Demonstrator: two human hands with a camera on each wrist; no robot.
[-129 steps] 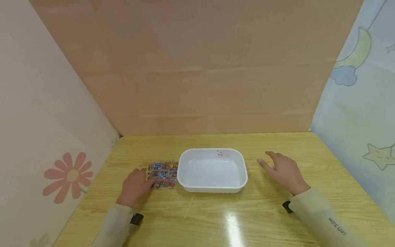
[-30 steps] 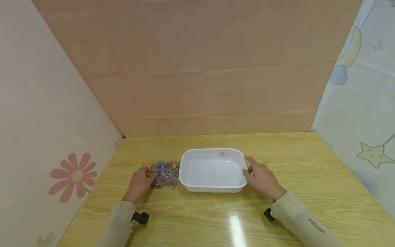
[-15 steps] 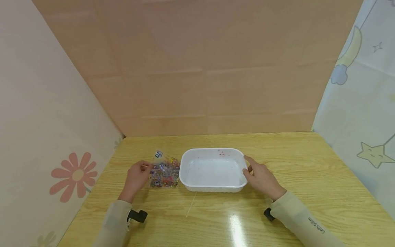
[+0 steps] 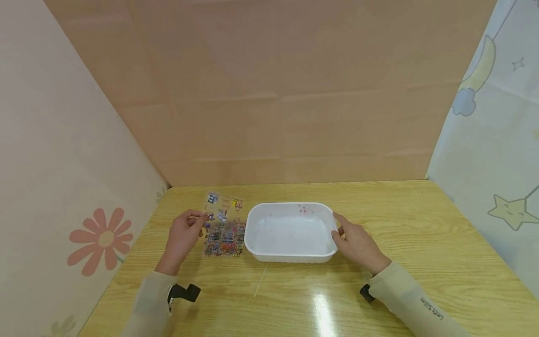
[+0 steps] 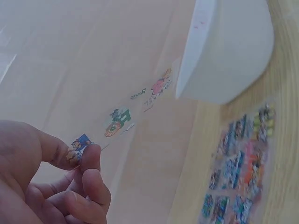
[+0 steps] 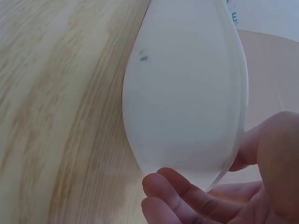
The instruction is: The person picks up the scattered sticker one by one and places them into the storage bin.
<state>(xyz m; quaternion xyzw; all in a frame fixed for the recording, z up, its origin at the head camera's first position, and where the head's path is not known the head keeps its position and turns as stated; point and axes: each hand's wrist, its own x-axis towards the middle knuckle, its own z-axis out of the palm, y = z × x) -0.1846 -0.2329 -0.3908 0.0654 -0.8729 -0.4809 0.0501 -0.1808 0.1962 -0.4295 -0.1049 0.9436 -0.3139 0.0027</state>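
Note:
My left hand (image 4: 182, 236) pinches the left edge of a thin clear sticker sheet (image 4: 223, 206) between thumb and index finger. That sheet stands raised, with small coloured cartoon figures (image 5: 119, 122) on it in the left wrist view. Under it several more sticker sheets (image 4: 225, 248) lie flat on the table, seen also as a patterned sticker pile (image 5: 240, 163). Just right of them stands a white plastic basin (image 4: 290, 258). My right hand (image 4: 358, 243) grips its right rim; in the right wrist view the fingers (image 6: 166, 191) lie against the basin's outer wall (image 6: 187, 102).
Small red marks (image 4: 304, 208) show on the basin's inner back wall. A pale thin line (image 4: 260, 279) runs over the wood-grain table (image 4: 379, 201) in front of it. A brown backdrop (image 4: 269, 117) rises behind, and patterned side walls stand left and right.
My left hand has lifted the top sticker sheet off the others and moved it up and slightly away. Since the oldest frame my right hand has come to the basin's rim and stayed there.

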